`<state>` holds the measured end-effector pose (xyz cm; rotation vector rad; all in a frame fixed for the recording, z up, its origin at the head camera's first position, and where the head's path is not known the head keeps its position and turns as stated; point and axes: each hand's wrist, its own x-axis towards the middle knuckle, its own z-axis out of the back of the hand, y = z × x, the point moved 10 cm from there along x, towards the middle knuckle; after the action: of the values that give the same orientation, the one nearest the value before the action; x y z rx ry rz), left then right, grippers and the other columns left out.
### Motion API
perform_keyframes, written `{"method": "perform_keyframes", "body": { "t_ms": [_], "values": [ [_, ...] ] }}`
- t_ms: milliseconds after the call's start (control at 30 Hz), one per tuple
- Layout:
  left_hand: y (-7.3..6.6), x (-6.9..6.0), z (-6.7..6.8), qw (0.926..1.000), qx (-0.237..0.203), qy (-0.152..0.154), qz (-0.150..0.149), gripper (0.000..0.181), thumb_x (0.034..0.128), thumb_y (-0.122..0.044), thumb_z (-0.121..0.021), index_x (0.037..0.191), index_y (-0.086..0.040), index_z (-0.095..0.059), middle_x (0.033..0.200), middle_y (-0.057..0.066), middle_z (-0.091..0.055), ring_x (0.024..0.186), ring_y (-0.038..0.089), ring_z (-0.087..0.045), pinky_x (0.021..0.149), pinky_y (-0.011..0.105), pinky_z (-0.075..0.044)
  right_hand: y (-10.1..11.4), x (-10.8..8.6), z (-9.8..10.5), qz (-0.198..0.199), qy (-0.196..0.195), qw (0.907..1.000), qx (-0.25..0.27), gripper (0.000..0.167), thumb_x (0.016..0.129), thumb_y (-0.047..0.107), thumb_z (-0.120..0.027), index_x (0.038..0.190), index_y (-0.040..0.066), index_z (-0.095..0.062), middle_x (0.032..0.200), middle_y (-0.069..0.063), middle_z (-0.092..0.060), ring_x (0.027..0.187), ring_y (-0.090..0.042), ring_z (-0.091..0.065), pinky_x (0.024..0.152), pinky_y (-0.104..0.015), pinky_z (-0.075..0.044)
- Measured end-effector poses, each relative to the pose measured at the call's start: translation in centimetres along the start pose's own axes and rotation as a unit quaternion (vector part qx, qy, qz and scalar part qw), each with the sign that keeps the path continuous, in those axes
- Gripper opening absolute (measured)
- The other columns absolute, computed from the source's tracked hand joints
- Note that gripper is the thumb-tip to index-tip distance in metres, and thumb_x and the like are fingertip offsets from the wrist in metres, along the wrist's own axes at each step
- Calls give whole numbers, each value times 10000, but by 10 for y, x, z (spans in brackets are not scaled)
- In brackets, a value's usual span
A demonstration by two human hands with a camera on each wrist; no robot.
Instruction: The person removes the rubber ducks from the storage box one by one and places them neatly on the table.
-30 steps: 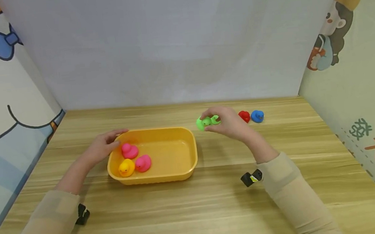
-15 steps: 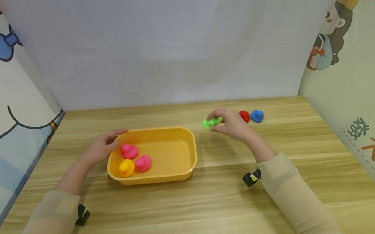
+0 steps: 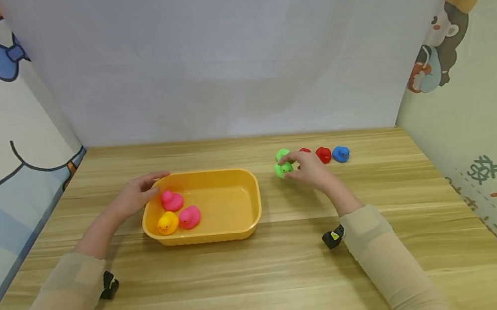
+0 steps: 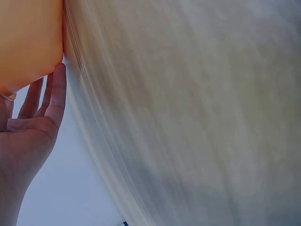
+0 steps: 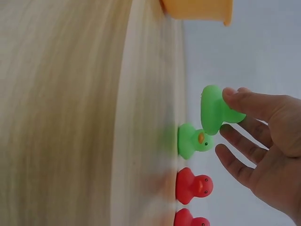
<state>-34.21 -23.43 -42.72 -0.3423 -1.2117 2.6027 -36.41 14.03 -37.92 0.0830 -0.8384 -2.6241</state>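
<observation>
A yellow-orange plastic tub (image 3: pixel 213 238) stands on the table with two pink rubber ducks (image 3: pixel 189 216) and a yellow rubber duck (image 3: pixel 167 223) at its left end. My left hand (image 3: pixel 133 198) grips its back-left rim, thumb inside; in the left wrist view the fingers (image 4: pixel 57 94) touch the outer wall. To the right of the tub, my right hand (image 3: pixel 313 171) pinches a green rubber duck (image 5: pixel 214 110) between thumb and fingers, raised off the table. A second green duck (image 5: pixel 189 141) stands on the table just behind it.
Two red ducks (image 3: pixel 323 155) and a blue duck (image 3: pixel 341 154) continue the row to the right along the back of the wooden table (image 3: pixel 243 285). One red duck is partly hidden by my right hand. A pale curtain (image 3: pixel 230 62) rises behind the table.
My right hand has moved a little right and nearer me with the green duck, away from the tub. A second red duck now shows behind the hand. My left hand has stayed put.
</observation>
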Motion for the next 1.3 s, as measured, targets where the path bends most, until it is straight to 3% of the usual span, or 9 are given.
{"method": "perform_keyframes", "body": {
  "t_ms": [500, 767, 1300],
  "values": [
    [-1, 1, 0, 10000, 35, -6, -62, 443, 992, -188, -467, 1432, -166, -423, 1427, 207, -415, 1107, 302, -447, 932, 415, -424, -16, 2, -10, -131, 162, 9997, 153, 268, 815, 66, -721, 1078, 55, -668, 1110, -133, -643, 1088, -289, -557, 932, -453, -458],
    [-4, 0, 0, 9999, 49, -11, -119, 440, 992, -186, -468, 1430, -167, -427, 1437, 212, -401, 1121, 311, -445, 947, 440, -417, -25, 4, -14, -183, 308, 9993, 57, 307, 809, 78, -729, 1108, 61, -662, 1115, -129, -638, 1088, -290, -555, 952, -441, -445],
    [3, 1, 0, 9999, -89, 33, 38, 443, 1000, -163, -443, 1442, -170, -405, 1463, 216, -360, 1192, 348, -416, 994, 518, -395, -29, 5, -16, -241, 333, 9992, -2, 337, 809, 94, -730, 1138, 76, -658, 1141, -137, -633, 1102, -308, -554, 932, -448, -458]
  ]
}}
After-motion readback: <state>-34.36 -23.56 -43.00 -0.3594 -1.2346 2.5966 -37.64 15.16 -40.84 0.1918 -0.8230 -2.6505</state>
